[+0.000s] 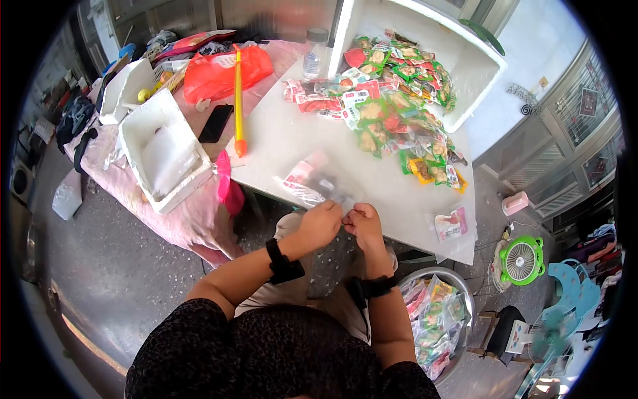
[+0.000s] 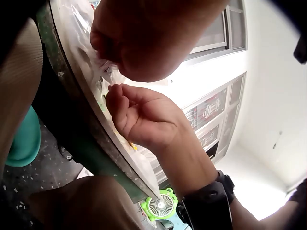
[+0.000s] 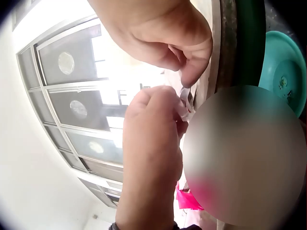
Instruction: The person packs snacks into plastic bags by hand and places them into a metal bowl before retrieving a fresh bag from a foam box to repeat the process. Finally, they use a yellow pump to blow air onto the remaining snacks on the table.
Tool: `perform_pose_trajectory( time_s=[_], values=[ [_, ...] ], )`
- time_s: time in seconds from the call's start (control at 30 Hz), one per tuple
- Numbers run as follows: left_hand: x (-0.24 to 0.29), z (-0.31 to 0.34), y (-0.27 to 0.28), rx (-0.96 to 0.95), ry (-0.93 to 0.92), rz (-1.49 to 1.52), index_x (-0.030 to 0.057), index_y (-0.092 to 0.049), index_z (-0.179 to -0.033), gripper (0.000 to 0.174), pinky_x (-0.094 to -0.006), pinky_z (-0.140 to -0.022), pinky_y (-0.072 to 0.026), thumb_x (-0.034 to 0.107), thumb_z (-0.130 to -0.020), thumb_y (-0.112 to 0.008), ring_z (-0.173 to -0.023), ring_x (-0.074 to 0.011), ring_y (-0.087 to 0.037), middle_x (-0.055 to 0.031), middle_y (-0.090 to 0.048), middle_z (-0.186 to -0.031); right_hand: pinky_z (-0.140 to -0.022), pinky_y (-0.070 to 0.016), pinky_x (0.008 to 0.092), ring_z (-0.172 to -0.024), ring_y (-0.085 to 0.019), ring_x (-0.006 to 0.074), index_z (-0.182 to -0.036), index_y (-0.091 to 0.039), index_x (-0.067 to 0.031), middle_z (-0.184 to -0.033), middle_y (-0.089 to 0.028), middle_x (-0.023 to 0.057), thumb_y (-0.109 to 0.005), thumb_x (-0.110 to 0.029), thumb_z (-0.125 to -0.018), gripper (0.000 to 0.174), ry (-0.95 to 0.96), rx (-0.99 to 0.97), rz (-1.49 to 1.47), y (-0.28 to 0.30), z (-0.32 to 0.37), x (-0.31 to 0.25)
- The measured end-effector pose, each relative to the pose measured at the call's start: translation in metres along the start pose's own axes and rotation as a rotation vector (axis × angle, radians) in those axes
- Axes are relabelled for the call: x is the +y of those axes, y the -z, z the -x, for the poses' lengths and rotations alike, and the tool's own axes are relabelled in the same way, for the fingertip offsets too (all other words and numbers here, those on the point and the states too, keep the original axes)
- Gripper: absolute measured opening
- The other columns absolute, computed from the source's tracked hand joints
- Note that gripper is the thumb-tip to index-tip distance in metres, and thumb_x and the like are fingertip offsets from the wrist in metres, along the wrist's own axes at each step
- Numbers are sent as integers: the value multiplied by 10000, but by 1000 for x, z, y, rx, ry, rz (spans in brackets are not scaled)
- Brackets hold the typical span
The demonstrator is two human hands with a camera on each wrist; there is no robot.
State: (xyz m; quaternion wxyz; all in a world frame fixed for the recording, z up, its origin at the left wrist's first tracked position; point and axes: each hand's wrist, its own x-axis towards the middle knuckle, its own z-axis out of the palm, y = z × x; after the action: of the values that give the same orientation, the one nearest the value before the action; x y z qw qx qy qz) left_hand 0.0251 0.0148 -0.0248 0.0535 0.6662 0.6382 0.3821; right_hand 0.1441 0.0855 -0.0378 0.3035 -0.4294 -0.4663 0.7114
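Note:
My left hand [image 1: 322,223] and right hand [image 1: 364,225] meet at the near edge of the table [image 1: 266,149]. Between them they pinch the gathered end of a clear plastic bag [image 1: 342,197], fingers curled and fingertips nearly together. The bag lies on the tabletop and shows a pink and white packet [image 1: 302,178] through its film. In the right wrist view a whitish twist of the bag [image 3: 184,103] stands between the fingertips. The left wrist view has the left hand [image 2: 148,40] above the right hand [image 2: 144,117], with crinkled film between.
A white foam box [image 1: 482,70] lies tipped at the back, small food packets [image 1: 372,110] spilling from it. One pink packet [image 1: 450,225] lies at the right. A metal basin [image 1: 468,299] of bagged packets stands below. Left are a foam box [image 1: 163,153], phone [image 1: 216,124] and yellow stick [image 1: 238,100].

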Motion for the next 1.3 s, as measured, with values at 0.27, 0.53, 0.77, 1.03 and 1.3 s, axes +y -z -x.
perform_pose_trajectory(
  time_s=[0.27, 0.53, 0.77, 1.03, 1.3],
  values=[
    [-20, -12, 10, 107, -224, -127, 42, -495, -688, 75, -360, -624, -409, 73, -628, -527, -768, -276, -499, -87, -501, -789, -547, -444, 253, -682, -551, 145, -945, -472, -38, -833, -540, 58, -484, -92, -785, 169, -84, -68, 142, 8, -15, -22],
    [-39, -2, -14, 145, -244, -120, 51, -516, -706, 135, -396, -792, -330, 57, -580, -563, -982, -289, -428, -103, -487, -1005, -574, -447, 343, -683, -510, 180, -898, -464, -23, -749, -476, 54, -471, -35, -728, 170, 230, 262, -216, 103, -118, -80],
    [-38, 1, -12, 134, -194, -147, 65, -530, -714, 125, -389, -774, -335, 75, -594, -562, -980, -273, -440, -77, -500, -1002, -437, -376, 285, -509, -464, 165, -641, -467, -47, -600, -464, 56, -454, -42, -670, 33, 332, 221, 166, 146, -227, -81],
    [-37, 4, -12, 113, -170, -108, 63, -521, -697, 110, -391, -781, -324, 81, -596, -562, -993, -270, -425, -82, -491, -996, -433, -380, 275, -479, -454, 151, -690, -523, -51, -585, -463, 60, -481, -32, -671, 51, 254, 424, 94, 106, -215, -102],
    [-33, 5, -10, 115, -162, -157, 61, -534, -699, 101, -384, -785, -328, 91, -605, -558, -981, -255, -431, -81, -502, -970, -573, -444, 267, -584, -515, 168, -829, -446, -69, -746, -533, 79, -482, 15, -705, 154, 328, 319, -314, 91, -129, -86]
  ],
)
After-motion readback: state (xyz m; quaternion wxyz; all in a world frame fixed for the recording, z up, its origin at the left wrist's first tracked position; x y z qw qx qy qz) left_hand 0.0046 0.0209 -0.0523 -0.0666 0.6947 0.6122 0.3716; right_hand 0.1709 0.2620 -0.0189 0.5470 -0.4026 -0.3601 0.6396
